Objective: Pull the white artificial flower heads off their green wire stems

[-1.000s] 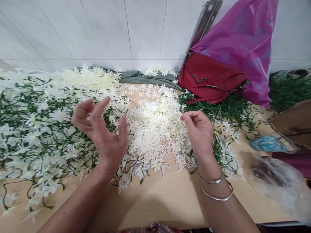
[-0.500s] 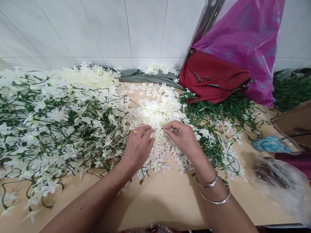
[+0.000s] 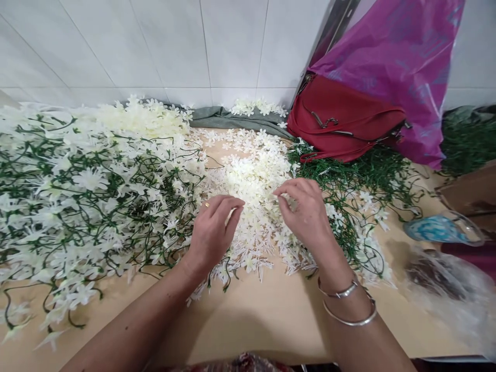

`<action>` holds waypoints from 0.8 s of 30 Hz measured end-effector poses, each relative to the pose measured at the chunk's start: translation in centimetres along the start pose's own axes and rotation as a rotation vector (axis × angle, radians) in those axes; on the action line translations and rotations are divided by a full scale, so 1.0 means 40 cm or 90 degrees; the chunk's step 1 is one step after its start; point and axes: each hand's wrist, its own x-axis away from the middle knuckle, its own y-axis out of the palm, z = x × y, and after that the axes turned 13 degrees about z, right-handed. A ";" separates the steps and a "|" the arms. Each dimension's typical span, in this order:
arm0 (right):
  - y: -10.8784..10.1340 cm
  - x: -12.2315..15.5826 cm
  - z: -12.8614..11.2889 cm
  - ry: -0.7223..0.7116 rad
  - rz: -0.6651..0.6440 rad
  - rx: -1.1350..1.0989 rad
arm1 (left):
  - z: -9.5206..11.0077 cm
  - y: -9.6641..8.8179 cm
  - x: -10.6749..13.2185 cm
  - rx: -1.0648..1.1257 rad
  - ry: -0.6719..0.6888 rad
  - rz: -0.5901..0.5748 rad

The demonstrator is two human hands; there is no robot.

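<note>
My left hand (image 3: 215, 227), with a ring on one finger, is over the left edge of a bright heap of loose white artificial flower heads (image 3: 248, 173). Its thumb and forefinger come together in a pinch; anything between them is too small to make out. Across the heap, my right hand (image 3: 308, 214) curls its fingers, thumb tip close to the forefinger tip, right at the white petals. What it may hold I cannot make out. Beneath both hands lie white stamen-like pieces (image 3: 253, 253). To the left is a large pile of white flowers on green stems (image 3: 93, 191).
Green stems (image 3: 344, 181) lie right of the heap, under a red handbag (image 3: 341, 119). A purple plastic bag (image 3: 403, 67) rests against the tiled wall (image 3: 232, 46). A clear plastic bag (image 3: 449, 289) and a blue patterned item (image 3: 437, 229) are at the table's right side.
My hands have moved apart: the right one up and to the right, the left one slightly left. The small piece seen at my right fingers no longer shows there.
</note>
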 end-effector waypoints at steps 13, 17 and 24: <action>0.001 0.000 -0.017 0.104 -0.034 -0.163 | 0.000 0.007 0.000 0.018 -0.066 -0.030; 0.001 -0.001 -0.022 0.179 0.063 -0.209 | 0.012 0.000 -0.001 0.118 -0.256 0.048; -0.012 -0.006 -0.020 0.061 0.066 -0.062 | 0.015 0.007 -0.006 0.353 -0.473 0.044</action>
